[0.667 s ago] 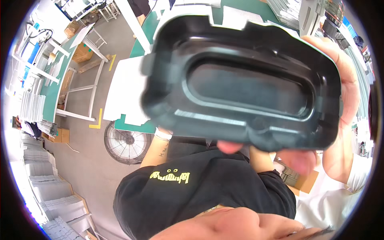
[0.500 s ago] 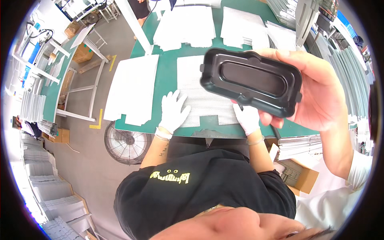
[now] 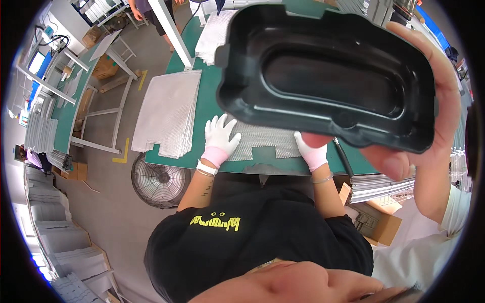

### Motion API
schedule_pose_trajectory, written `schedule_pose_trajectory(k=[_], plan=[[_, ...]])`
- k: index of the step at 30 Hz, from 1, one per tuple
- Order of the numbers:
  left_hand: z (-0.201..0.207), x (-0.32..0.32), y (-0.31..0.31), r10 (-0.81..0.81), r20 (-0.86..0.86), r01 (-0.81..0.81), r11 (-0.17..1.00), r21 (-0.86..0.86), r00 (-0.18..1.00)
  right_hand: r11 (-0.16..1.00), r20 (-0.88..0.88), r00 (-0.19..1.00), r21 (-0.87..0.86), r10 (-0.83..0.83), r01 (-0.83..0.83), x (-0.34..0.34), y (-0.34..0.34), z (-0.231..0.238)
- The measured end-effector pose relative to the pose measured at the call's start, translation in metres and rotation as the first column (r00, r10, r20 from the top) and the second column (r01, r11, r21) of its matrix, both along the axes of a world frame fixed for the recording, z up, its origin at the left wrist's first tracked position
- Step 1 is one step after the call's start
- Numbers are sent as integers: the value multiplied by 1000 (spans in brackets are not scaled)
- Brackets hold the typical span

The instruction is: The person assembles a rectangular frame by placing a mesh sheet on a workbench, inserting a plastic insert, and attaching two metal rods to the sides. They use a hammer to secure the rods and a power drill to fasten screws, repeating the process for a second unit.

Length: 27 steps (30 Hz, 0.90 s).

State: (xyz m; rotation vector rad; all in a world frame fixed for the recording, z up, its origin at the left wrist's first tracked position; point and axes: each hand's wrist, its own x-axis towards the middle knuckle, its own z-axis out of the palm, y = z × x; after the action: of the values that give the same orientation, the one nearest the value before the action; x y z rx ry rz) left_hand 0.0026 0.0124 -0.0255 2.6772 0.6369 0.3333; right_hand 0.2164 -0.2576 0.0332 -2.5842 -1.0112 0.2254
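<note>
My left hand (image 3: 220,137), in a white glove with a pinkish cuff, lies flat on a grey mesh sheet (image 3: 247,134) with its fingers spread. My right hand (image 3: 312,150), gloved alike, rests at the same sheet's right side. Its thumb is stretched out, while its other fingers are mostly hidden. Another person's bare hand (image 3: 447,96) reaches in from the right, gripping a black plastic tray-like shell (image 3: 328,117) with a recessed oval middle. The shell hangs close above the table and hides much of the sheet. A dark rod-shaped tool (image 3: 344,157) lies beside my right hand.
Stacked mesh sheets (image 3: 169,108) sit on the green table (image 3: 209,83) to the left. A white post (image 3: 172,35) rises at its edge. Below stands a round floor fan (image 3: 161,178). Cardboard boxes (image 3: 386,227) are at lower right. Someone stands (image 3: 164,22) beyond the table.
The other person's hand has brought the black shell closer, so it now covers more of the table. A person at the back shows more. My hands stay in place.
</note>
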Motion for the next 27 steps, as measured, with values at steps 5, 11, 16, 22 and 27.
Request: schedule_pose_trajectory(k=[5,11,16,22,27], plan=[[33,10,-12,57,-46,-49,987,153,997,945,642,766,259,-13,-201,5,-5,-26],[52,7,-21,54,38,-59,985,163,998,964,52,996,260,-77,61,-6,6,11],[59,8,-20,65,-18,-63,991,115,998,962,69,995,268,-75,54,-8,5,13],[57,8,-19,70,-34,-65,991,121,997,985,33,997,162,-69,63,-11,6,20],[57,7,-19,65,-21,-62,992,112,998,962,60,994,261,-95,76,-14,6,16]])
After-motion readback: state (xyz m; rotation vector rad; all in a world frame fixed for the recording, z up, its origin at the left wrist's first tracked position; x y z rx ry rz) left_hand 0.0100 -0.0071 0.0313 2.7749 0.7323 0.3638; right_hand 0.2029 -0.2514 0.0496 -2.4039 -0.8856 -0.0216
